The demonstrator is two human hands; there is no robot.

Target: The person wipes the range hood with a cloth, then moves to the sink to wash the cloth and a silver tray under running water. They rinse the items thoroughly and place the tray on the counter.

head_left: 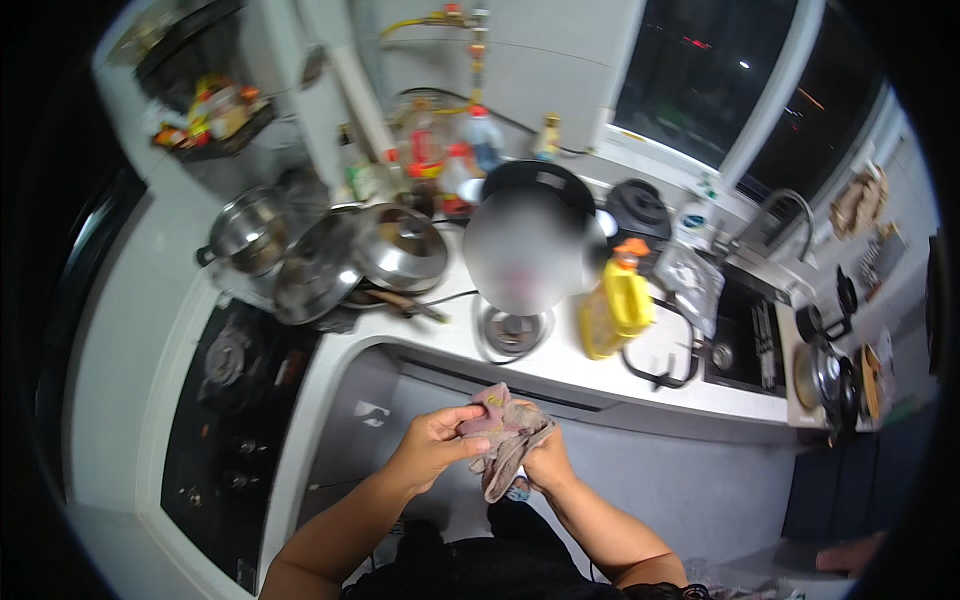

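Head view has a small cloth [512, 436] held up above the floor [680, 480], on the near side of the white counter [562, 348] and between the person's two hands. On the left, the thumb and fingers of the left hand [436, 447] are pinched together on the cloth's edge; the right hand [550, 462] is closed around its bunched right side, though most of those fingers are hidden behind it. Gripping both sides probably suits something so limp, since one hand alone would let it droop. Holding it clear of the counter likely gives it room, as a yellow jug [612, 312] and metal pans [400, 250] crowd the far side. The pans sit close to the stove [235, 420] on the left, presumably for easy reach. The cloth looks soft, creased and dull pinkish-grey, with a small yellowish spot near its far end and a loose flap hanging toward the near side.
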